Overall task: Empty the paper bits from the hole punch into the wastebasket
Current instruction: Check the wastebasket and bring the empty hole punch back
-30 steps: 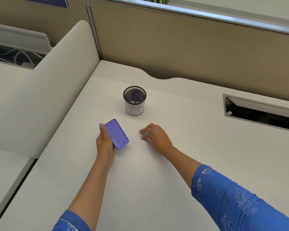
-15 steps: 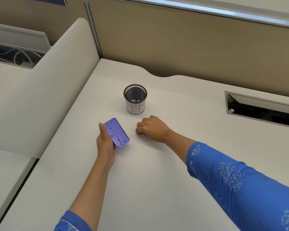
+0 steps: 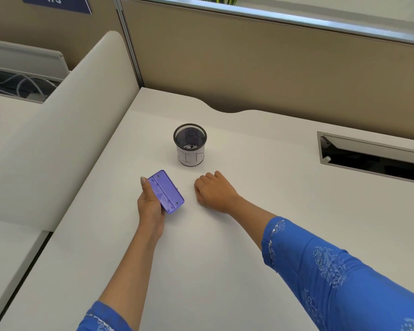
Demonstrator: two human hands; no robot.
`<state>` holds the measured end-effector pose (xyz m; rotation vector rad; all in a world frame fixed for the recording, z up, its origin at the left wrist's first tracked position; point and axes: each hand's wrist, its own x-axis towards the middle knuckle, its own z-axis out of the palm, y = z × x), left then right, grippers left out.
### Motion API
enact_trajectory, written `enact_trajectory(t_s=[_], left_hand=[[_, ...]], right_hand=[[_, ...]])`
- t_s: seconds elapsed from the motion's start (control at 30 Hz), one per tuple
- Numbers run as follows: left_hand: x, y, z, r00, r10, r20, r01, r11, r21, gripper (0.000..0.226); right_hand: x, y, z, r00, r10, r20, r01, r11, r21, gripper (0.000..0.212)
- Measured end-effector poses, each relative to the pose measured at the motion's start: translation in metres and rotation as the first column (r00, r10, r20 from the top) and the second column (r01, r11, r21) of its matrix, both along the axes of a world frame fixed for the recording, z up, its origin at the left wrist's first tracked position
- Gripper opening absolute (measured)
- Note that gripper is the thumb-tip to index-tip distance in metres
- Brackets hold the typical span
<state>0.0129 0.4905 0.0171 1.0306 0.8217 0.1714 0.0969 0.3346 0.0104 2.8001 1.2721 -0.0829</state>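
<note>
My left hand (image 3: 151, 206) grips a purple hole punch (image 3: 167, 191), tipped on its side so its flat underside faces up and right. It is held just above the white desk (image 3: 201, 259). A small black mesh wastebasket (image 3: 190, 144) with a white paper band stands upright a short way beyond the punch; white paper bits lie at its bottom. My right hand (image 3: 214, 191) rests on the desk to the right of the punch, knuckles up and fingers curled under, with nothing visible in it.
A rectangular cable slot (image 3: 373, 156) is cut into the desk at the right. A beige partition (image 3: 273, 68) runs along the back and a curved white divider (image 3: 58, 139) bounds the left side.
My right hand has slid a little left toward the punch and curled its fingers under. The left hand and punch have stayed nearly where they were.
</note>
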Motion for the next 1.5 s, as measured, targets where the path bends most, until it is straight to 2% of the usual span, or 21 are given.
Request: enact_trajectory(t_s=[0.07, 0.17, 0.23, 0.3, 0.37, 0.43, 0.5, 0.57, 0.67, 0.77, 0.97, 1.0, 1.07, 1.13, 1.2, 1.4, 1.5], left_hand=[[0.0, 0.001, -0.001, 1.0, 0.002, 0.001, -0.002, 1.0, 0.001, 0.069], [0.0, 0.005, -0.003, 1.0, 0.0, -0.001, 0.0, 1.0, 0.006, 0.063], [0.001, 0.007, -0.004, 1.0, 0.014, -0.007, -0.014, 1.0, 0.0, 0.061], [0.001, 0.009, -0.005, 0.999, 0.035, -0.01, -0.035, 0.999, -0.011, 0.066], [0.001, 0.01, -0.003, 0.999, 0.036, -0.004, -0.036, 0.999, -0.009, 0.066], [0.002, 0.01, -0.001, 0.999, 0.035, -0.001, -0.035, 0.999, -0.011, 0.062], [0.003, 0.01, -0.001, 0.999, 0.035, 0.0, -0.035, 0.999, -0.018, 0.058], [0.005, 0.01, 0.0, 0.999, 0.033, 0.002, -0.033, 0.999, -0.017, 0.054], [0.006, 0.01, 0.0, 1.0, 0.028, 0.001, -0.028, 1.0, -0.007, 0.051], [0.007, 0.01, -0.003, 1.0, 0.031, 0.004, -0.031, 1.0, 0.0, 0.048], [0.003, 0.016, -0.009, 0.999, 0.035, 0.004, -0.035, 0.999, 0.014, 0.054], [0.002, 0.019, -0.01, 0.999, 0.037, 0.009, -0.037, 0.999, 0.025, 0.057], [0.0, 0.024, -0.012, 0.999, 0.041, 0.017, -0.042, 0.998, 0.047, 0.059], [-0.001, 0.028, -0.013, 0.998, 0.055, 0.018, -0.056, 0.997, 0.053, 0.056], [-0.001, 0.031, -0.014, 0.998, 0.06, 0.019, -0.061, 0.997, 0.052, 0.056], [-0.002, 0.032, -0.014, 0.998, 0.061, 0.018, -0.062, 0.997, 0.054, 0.056], [-0.001, 0.03, -0.014, 0.998, 0.063, 0.023, -0.064, 0.997, 0.046, 0.053]], right_hand=[[0.001, 0.0, 0.014, 0.991, -0.119, -0.056, 0.127, 0.977, 0.171, 0.027], [0.011, 0.006, 0.049, 0.978, -0.179, -0.107, 0.209, 0.835, 0.51, 0.014], [0.027, 0.014, 0.074, 0.971, -0.214, -0.103, 0.231, 0.743, 0.628, 0.012], [0.047, 0.023, 0.093, 0.949, -0.289, -0.125, 0.297, 0.693, 0.656, 0.014], [0.066, 0.033, 0.104, 0.919, -0.375, -0.118, 0.366, 0.708, 0.603, 0.018], [0.08, 0.038, 0.104, 0.909, -0.414, -0.048, 0.381, 0.777, 0.502, 0.023], [0.087, 0.039, 0.099, 0.925, -0.38, -0.005, 0.353, 0.854, 0.383, 0.027], [0.09, 0.039, 0.095, 0.936, -0.353, 0.002, 0.333, 0.885, 0.324, 0.028], [0.089, 0.038, 0.093, 0.921, -0.386, 0.055, 0.345, 0.872, 0.347, 0.019], [0.087, 0.033, 0.091, 0.917, -0.399, 0.023, 0.356, 0.842, 0.406, 0.012], [0.052, 0.005, 0.056, 0.887, -0.45, -0.106, 0.422, 0.696, 0.58, 0.024], [0.04, -0.003, 0.044, 0.888, -0.442, -0.129, 0.434, 0.709, 0.556, 0.026], [0.015, -0.02, 0.015, 0.894, -0.401, -0.201, 0.448, 0.793, 0.412, 0.034], [-0.01, -0.035, -0.011, 0.912, -0.326, -0.247, 0.378, 0.903, 0.205, 0.049], [-0.03, -0.043, -0.031, 0.924, -0.253, -0.288, 0.29, 0.953, 0.092, 0.064], [-0.05, -0.033, -0.039, 0.958, -0.22, -0.184, 0.24, 0.966, 0.093, 0.073], [-0.049, -0.026, -0.037, 0.956, -0.226, -0.189, 0.245, 0.966, 0.083, 0.072]])
